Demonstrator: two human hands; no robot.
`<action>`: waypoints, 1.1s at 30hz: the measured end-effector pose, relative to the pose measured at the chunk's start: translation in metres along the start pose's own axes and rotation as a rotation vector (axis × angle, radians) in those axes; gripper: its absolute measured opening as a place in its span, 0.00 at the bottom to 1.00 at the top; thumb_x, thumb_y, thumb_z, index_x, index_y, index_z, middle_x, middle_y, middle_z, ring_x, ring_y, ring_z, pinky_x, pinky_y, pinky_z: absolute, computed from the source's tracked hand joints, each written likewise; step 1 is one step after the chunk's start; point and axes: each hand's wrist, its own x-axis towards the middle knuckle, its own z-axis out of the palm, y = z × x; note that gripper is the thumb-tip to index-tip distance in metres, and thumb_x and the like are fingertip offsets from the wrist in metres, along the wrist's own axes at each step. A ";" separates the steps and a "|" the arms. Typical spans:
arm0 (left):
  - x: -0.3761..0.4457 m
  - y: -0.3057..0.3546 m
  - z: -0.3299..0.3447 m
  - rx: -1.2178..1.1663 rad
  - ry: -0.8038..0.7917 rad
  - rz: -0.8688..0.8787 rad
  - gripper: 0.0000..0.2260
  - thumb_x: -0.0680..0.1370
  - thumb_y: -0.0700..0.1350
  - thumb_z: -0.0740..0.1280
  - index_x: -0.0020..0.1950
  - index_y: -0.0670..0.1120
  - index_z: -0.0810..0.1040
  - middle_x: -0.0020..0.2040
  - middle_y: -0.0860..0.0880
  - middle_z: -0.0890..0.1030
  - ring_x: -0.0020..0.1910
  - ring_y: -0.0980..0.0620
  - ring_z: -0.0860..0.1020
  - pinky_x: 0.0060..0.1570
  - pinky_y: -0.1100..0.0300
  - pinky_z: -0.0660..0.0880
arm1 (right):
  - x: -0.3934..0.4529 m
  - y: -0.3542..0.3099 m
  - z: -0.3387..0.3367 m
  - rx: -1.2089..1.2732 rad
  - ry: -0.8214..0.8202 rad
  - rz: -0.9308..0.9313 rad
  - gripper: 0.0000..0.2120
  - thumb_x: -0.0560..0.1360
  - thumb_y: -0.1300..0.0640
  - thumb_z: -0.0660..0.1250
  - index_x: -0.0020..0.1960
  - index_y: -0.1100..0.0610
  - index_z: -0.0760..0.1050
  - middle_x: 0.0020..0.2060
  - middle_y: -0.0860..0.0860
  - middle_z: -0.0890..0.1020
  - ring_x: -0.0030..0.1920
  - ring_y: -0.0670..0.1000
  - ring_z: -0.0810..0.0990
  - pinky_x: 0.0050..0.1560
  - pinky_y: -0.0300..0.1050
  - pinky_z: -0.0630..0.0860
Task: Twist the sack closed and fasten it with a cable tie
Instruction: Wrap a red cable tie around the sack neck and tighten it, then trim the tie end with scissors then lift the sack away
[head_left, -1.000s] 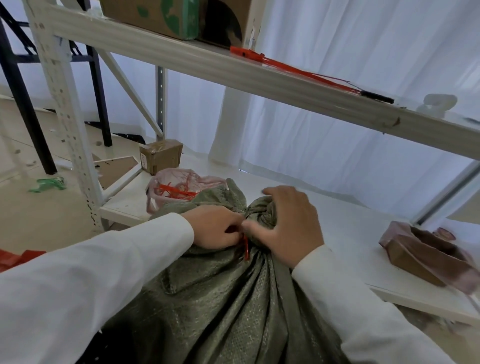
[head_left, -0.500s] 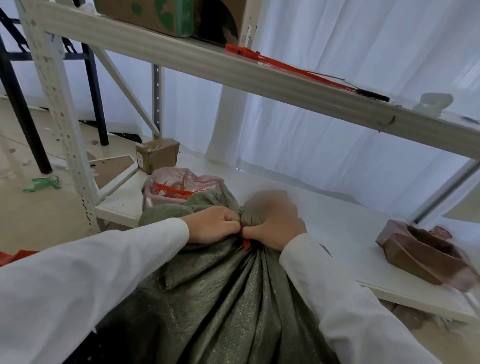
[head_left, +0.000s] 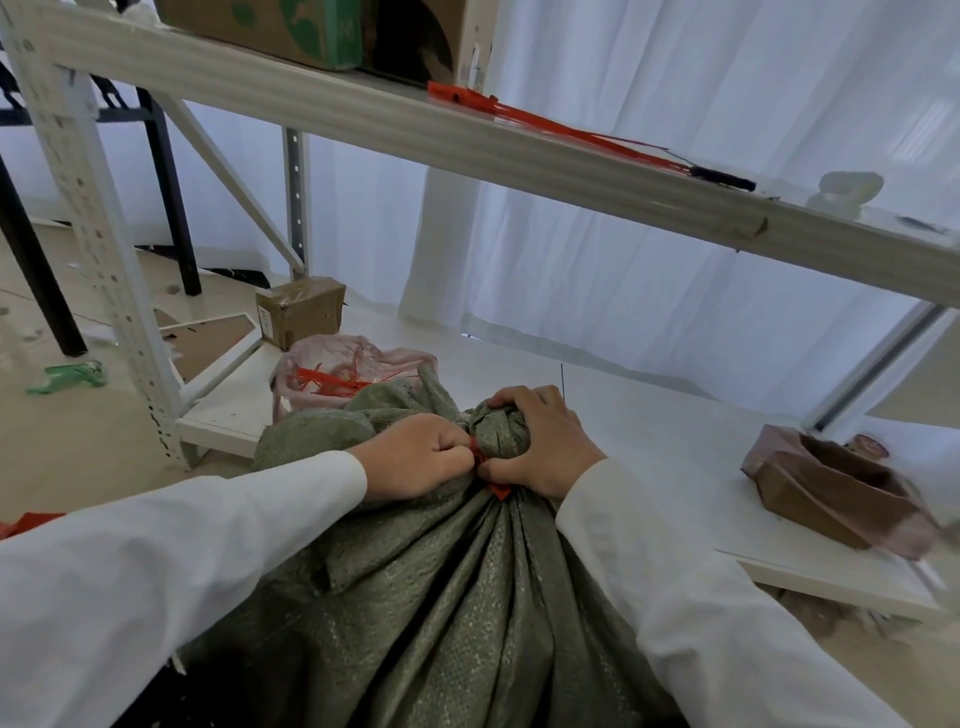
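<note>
Pink bag (head_left: 332, 358) w/ ties, prob., behind sack (head_left: 441, 597)

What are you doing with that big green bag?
A person is closing a green sack. The right hand grips the twisted, bunched top, and the left hand pinches a red cable tie at the neck. More red ties lie in a pink bag behind it.
</note>
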 end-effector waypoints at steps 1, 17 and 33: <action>0.001 0.000 -0.001 -0.006 -0.002 -0.006 0.13 0.71 0.45 0.58 0.28 0.47 0.59 0.26 0.53 0.60 0.25 0.57 0.59 0.29 0.62 0.56 | 0.000 0.001 0.000 0.010 0.003 -0.003 0.29 0.63 0.49 0.74 0.61 0.42 0.66 0.60 0.49 0.64 0.63 0.56 0.66 0.65 0.55 0.66; -0.002 -0.008 -0.033 0.027 -0.082 -0.030 0.12 0.75 0.51 0.67 0.34 0.47 0.76 0.29 0.56 0.74 0.28 0.63 0.71 0.36 0.72 0.68 | 0.034 -0.018 -0.168 0.213 0.776 -0.108 0.14 0.73 0.55 0.64 0.58 0.56 0.74 0.53 0.52 0.78 0.49 0.46 0.76 0.53 0.28 0.70; -0.005 -0.011 -0.036 0.193 -0.085 0.022 0.17 0.77 0.57 0.62 0.31 0.50 0.68 0.31 0.53 0.71 0.30 0.56 0.68 0.38 0.61 0.67 | 0.076 0.039 -0.238 -0.597 0.593 0.151 0.16 0.77 0.51 0.60 0.64 0.51 0.72 0.57 0.62 0.73 0.59 0.66 0.69 0.61 0.56 0.67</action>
